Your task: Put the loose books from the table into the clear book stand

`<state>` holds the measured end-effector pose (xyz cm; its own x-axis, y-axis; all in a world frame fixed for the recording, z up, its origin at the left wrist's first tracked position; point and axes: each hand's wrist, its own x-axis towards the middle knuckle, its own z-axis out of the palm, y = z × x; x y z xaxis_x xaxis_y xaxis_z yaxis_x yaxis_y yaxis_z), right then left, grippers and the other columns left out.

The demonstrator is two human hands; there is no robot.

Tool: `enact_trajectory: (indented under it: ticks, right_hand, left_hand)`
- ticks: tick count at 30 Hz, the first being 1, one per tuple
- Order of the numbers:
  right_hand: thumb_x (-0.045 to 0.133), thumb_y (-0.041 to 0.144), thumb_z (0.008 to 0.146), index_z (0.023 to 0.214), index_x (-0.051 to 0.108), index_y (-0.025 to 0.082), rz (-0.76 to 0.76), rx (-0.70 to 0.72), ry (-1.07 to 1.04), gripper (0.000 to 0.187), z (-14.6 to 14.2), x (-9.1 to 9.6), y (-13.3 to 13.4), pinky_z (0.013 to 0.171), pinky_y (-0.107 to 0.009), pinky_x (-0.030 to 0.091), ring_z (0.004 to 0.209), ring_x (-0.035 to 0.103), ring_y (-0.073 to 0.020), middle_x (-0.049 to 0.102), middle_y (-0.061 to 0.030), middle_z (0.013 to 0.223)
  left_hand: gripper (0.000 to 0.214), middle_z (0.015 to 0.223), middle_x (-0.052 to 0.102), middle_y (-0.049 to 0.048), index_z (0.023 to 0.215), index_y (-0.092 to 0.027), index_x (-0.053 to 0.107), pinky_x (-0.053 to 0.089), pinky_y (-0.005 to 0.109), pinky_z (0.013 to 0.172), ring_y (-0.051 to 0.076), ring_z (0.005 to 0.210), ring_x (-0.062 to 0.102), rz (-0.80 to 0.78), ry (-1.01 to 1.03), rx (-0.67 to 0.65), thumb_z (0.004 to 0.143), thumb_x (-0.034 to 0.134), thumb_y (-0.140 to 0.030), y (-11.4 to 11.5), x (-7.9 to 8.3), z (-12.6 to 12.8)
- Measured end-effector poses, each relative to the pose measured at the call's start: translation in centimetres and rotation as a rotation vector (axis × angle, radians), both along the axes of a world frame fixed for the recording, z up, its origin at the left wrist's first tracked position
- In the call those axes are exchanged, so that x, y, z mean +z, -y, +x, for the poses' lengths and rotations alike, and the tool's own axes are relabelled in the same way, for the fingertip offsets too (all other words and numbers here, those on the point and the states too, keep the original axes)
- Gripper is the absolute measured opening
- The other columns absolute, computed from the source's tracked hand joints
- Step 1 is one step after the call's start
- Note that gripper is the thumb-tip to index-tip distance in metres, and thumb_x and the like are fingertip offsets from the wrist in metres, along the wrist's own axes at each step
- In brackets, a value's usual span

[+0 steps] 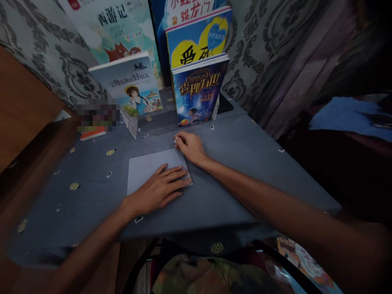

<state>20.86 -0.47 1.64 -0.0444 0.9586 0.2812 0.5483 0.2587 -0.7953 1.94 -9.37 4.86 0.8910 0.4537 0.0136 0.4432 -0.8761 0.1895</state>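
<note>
A pale, blank rectangular sheet (147,167) lies flat on the cloth-covered table; whether it is paper or a thin board I cannot tell. Across its lower right part rests my left hand (161,185), palm down with the fingers stretched out toward the right edge. My right hand (190,147) is at the sheet's upper right corner, its fingers curled in and the thumb near the index finger. A small pale spot shows at those fingertips, too small to name. Just beyond this hand stands a dark blue book (199,92) in a clear stand.
A clear book stand (153,127) holds a light-coloured book (134,87) at the left. Behind are a blue and yellow book (199,38) and a large picture book (122,28) against the patterned wall. An orange-edged book (93,134) lies at the table's (251,163) back left.
</note>
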Motion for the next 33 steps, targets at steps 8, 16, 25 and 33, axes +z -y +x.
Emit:
enact_trajectory:
  ticks: [8,16,25,33]
  right_hand:
    - [0.048,0.020,0.094,0.098,0.070,0.017,0.011,-0.007,0.021,0.022,0.0,0.0,0.0,0.066,-0.026,0.045,0.071,0.068,-0.0178,0.074,-0.0017,0.074]
    - [0.046,0.023,0.094,0.103,0.071,0.017,0.056,-0.004,0.133,0.027,-0.2,0.1,0.4,0.069,-0.028,0.044,0.073,0.067,-0.0200,0.075,-0.0044,0.078]
    - [0.046,0.025,0.095,0.106,0.071,0.018,0.145,0.032,0.192,0.028,-0.4,-0.1,0.9,0.070,-0.028,0.043,0.076,0.067,-0.0202,0.076,-0.0067,0.086]
    - [0.045,0.024,0.093,0.098,0.071,0.019,0.131,0.001,0.050,0.026,0.7,-0.4,-0.6,0.068,-0.028,0.045,0.076,0.068,-0.0196,0.077,-0.0057,0.087]
  left_hand:
    - [0.043,0.149,0.054,0.0105,0.142,-0.022,0.050,0.037,0.050,0.116,0.025,0.143,0.044,0.211,-0.044,0.191,0.104,0.040,-0.041,0.9,-1.2,-1.0]
    - [0.046,0.149,0.054,0.0105,0.144,-0.024,0.048,0.035,0.053,0.116,0.025,0.144,0.043,0.298,-0.049,0.240,0.104,0.039,-0.044,1.1,-2.0,-1.9]
    - [0.047,0.148,0.055,0.0104,0.142,-0.023,0.050,0.037,0.052,0.116,0.025,0.143,0.045,0.334,-0.049,0.201,0.104,0.035,-0.046,0.3,-2.3,-2.2]
    - [0.049,0.149,0.054,0.0095,0.144,-0.025,0.048,0.035,0.050,0.118,0.023,0.145,0.042,0.249,-0.024,0.224,0.104,0.033,-0.049,-3.1,-2.2,-1.7]
